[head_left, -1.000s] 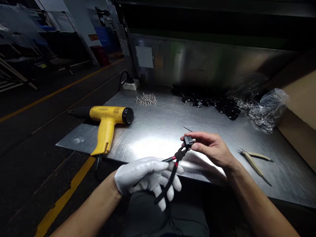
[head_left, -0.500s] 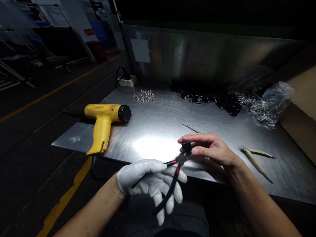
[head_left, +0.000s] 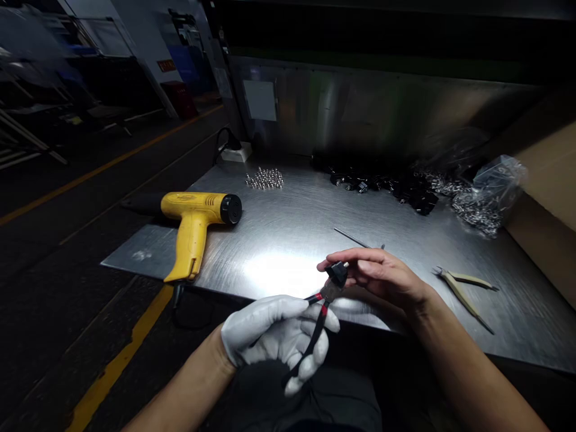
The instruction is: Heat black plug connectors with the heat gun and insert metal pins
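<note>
My left hand (head_left: 270, 330), in a white glove, is closed around pliers (head_left: 332, 291) with black handles and red bands. The jaws grip a small black part (head_left: 336, 273), from which a short metal pin (head_left: 345, 264) sticks out at the right. My bare right hand (head_left: 382, 273) is beside the part, fingers stretched out behind it and thumb apart from it. Whether those fingers touch the part is hidden. Beyond that hand a thin metal rod (head_left: 351, 236) lies on the metal table (head_left: 288, 222).
At the left edge lies a yellow heat gun (head_left: 191, 228). Small metal pieces (head_left: 265, 178) stand grouped near a white power socket (head_left: 237, 152). Black parts (head_left: 382, 183) are heaped at the back, beside a plastic bag of metal pieces (head_left: 483, 201). Cream-handled cutters (head_left: 463, 294) lie right.
My right thumb has lifted off the metal pin, and the fingers have opened. The left fingers have closed further, drawing the plier handles together.
</note>
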### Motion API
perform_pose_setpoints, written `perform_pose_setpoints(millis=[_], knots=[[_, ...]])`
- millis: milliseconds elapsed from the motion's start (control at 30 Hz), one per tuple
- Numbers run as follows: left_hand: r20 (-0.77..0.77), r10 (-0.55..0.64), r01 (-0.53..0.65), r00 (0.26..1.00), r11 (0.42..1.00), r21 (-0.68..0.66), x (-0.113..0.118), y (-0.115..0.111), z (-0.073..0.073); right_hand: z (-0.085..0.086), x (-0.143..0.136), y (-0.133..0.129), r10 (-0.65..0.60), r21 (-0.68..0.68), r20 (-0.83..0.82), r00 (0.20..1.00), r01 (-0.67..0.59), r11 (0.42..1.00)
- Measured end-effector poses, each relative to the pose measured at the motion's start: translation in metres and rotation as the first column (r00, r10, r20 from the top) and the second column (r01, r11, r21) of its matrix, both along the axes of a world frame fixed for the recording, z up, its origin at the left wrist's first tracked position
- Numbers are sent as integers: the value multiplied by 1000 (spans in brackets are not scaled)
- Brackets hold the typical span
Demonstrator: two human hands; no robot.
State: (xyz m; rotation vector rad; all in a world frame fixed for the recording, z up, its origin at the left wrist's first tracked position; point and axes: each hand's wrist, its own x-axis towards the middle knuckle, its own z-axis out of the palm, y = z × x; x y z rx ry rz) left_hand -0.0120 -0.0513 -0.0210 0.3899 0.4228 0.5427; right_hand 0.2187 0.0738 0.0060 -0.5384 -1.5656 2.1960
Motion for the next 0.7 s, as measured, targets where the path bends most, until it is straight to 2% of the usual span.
perform_pose_setpoints(millis=[167,300,500,700], knots=[[12,4,-3,1000,999,-51,-3,-4,-9,-2,-11,0,-69,102,106,992,58,993],[33,19,-18,999,999,-33,-3,-9,-13,-1,-16,0,-80,138,134,988,61,989],[-29,20,-21,999,999,-27,-5,-11,-4,0,-20,0,-93,182,175,980,61,981],[-160,98,-108,982,993,-53,2,-16,2,0,-25,2,-89,225,238,967,34,974]])
